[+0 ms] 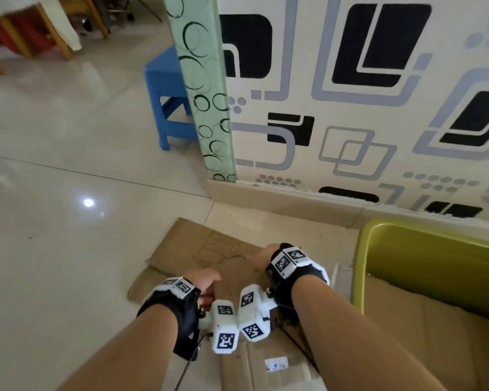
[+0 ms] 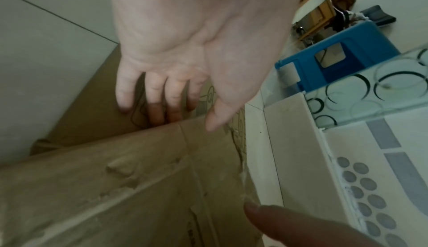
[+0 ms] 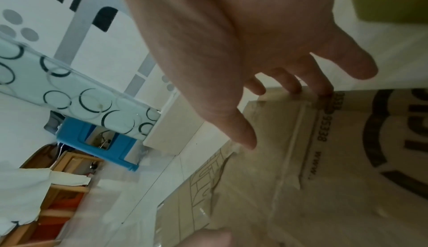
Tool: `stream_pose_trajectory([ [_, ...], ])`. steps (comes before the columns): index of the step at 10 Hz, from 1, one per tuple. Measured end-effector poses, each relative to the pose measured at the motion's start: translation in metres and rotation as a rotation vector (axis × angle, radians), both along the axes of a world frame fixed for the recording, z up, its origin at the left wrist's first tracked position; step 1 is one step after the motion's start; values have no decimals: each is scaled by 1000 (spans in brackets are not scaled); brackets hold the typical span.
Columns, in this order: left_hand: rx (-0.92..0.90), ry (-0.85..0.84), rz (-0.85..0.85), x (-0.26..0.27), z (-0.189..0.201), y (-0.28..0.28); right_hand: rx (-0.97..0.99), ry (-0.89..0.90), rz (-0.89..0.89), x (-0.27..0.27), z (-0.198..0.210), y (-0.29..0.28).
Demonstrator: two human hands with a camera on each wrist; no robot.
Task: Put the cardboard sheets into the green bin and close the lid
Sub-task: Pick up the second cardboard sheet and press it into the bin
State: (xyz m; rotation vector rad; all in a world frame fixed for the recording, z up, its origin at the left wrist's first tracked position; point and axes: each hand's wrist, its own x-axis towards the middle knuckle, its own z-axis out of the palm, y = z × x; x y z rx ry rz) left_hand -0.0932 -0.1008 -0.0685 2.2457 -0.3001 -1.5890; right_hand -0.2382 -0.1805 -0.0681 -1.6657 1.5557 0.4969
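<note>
Brown cardboard sheets lie stacked on the tiled floor by the wall. The top sheet [image 1: 233, 270] overlaps a lower one with a line drawing [image 1: 187, 249]. My left hand [image 1: 206, 280] has its fingers [image 2: 159, 111] tucked under the top sheet's [image 2: 139, 168] far edge, thumb over it. My right hand [image 1: 259, 261] reaches to the same sheet's [image 3: 347, 159] far edge; its fingertips [image 3: 297, 89] touch that edge and the thumb stands apart. The green bin [image 1: 378, 249] is at the right, open, with cardboard [image 1: 407, 309] inside. No lid is in view.
A patterned wall [image 1: 350, 108] with a pale skirting [image 1: 280, 198] runs just behind the sheets. A glass panel with circles [image 1: 206, 94] ends the wall, with a blue stool [image 1: 167, 88] behind it. Wooden furniture legs [image 1: 54, 32] stand far left. Glossy floor tiles [image 1: 68, 221] spread to the left.
</note>
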Motion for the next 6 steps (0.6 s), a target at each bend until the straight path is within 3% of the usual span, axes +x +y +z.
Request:
stream_pose_trajectory([
  [1, 12, -10, -92, -4, 3, -1, 78, -115, -187, -6, -13, -5],
  [2, -35, 4, -197, -2, 16, -7, 30, -188, -247, -13, -24, -10],
  [3, -151, 50, -356, 4, 44, -12, -45, -165, -139, -18, -29, -21],
  [5, -474, 297, -182, 45, 95, 6, 216, -558, -429, -36, 71, -9],
  [6, -602, 343, -92, 61, 121, 16, 144, -696, -434, -40, 109, -8],
])
